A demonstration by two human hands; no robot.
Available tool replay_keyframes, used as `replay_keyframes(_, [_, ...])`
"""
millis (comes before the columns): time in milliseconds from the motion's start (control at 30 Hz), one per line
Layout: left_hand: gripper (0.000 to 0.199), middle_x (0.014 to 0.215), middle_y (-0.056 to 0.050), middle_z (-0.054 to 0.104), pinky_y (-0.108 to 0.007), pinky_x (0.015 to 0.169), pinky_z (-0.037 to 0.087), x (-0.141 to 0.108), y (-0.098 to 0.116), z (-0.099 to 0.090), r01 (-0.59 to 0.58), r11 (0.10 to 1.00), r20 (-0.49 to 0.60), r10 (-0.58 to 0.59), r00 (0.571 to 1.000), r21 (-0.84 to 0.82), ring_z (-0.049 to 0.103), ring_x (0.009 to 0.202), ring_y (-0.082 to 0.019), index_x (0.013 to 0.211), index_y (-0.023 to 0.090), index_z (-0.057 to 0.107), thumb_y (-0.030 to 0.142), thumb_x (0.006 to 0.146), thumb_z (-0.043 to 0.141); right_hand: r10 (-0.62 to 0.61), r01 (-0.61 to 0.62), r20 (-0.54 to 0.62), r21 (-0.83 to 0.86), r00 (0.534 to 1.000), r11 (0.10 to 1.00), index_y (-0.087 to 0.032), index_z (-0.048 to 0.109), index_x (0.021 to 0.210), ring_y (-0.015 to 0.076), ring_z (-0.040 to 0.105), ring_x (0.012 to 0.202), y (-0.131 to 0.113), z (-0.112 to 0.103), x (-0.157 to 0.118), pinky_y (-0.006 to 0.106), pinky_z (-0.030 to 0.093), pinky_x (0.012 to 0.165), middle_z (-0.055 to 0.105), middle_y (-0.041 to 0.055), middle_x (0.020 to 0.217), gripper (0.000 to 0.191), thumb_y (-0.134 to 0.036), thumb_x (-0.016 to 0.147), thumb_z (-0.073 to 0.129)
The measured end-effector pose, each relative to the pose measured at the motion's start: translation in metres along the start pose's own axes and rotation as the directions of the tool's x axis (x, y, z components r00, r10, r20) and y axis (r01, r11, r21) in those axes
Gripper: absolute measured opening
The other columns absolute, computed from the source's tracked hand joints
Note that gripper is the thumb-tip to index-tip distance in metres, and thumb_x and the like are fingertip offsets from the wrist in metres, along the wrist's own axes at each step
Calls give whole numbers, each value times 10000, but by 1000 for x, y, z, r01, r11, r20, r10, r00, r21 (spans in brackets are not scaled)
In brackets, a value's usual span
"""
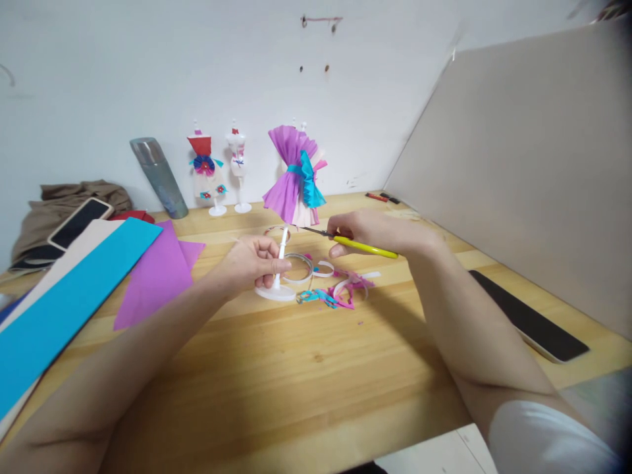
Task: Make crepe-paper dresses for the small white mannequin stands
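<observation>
My left hand (261,263) is closed around the white stem of a small mannequin stand (275,293), whose round base tilts just above or on the table. A pleated purple paper dress (290,174) with a turquoise band and bow (310,179) covers the form on top. In my right hand (363,232) are scissors (365,247) with yellow handles. Their dark blades point left, close under the dress hem; whether they touch it I cannot tell. Below lie a roll of tape (297,268) and pink and blue paper scraps (340,293).
Turquoise paper (74,309) and purple paper (158,280) lie at left, near a phone (80,222) and brown cloth (81,194). A bottle (158,178) and two small mannequins (205,168) stand by the wall. A dark flat object (528,316) is at right, beside an upright panel (523,158).
</observation>
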State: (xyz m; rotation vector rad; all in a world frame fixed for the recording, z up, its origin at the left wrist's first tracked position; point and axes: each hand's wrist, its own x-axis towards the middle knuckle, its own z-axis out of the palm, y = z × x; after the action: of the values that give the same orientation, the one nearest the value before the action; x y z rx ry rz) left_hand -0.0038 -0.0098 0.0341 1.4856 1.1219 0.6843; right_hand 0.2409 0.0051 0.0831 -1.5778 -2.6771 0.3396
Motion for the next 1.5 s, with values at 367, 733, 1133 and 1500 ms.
replay_keyframes(367, [273, 402, 42, 555, -158, 378, 304, 8, -7, -7, -95, 995, -1, 95, 995, -27, 430, 338, -43, 609, 157, 572, 291, 721, 782, 3, 9, 242, -49, 970, 999, -173, 659, 894, 149, 522, 658, -10, 1, -3, 265, 332, 588, 675, 67, 834, 289, -456, 842, 629])
replay_keyframes(733, [198, 423, 50, 566, -154, 390, 318, 15, -13, -14, -138, 988, -9, 137, 990, -69, 440, 350, -39, 633, 155, 584, 210, 746, 737, 41, -30, 73, -142, 996, 989, -172, 657, 1007, 173, 542, 654, -21, -2, -11, 275, 309, 580, 688, 85, 840, 328, -463, 873, 582])
replay_keyframes(1133, [214, 388, 42, 567, -145, 359, 322, 12, -9, -8, -72, 997, -12, 71, 997, -41, 450, 318, -48, 609, 154, 575, 149, 751, 735, 102, -131, -140, -216, 985, 968, -189, 645, 1075, 236, 632, 743, -11, 5, -7, 293, 304, 584, 721, 101, 878, 518, -642, 863, 510])
replay_keyframes(1500, [232, 392, 47, 574, -138, 360, 327, 5, -2, -2, -50, 998, -21, 49, 999, -40, 452, 320, -41, 615, 155, 565, 133, 779, 727, 83, -100, -159, -101, 984, 990, -162, 634, 1085, 252, 640, 803, -10, 3, -6, 295, 337, 615, 725, 123, 979, 558, -657, 838, 568])
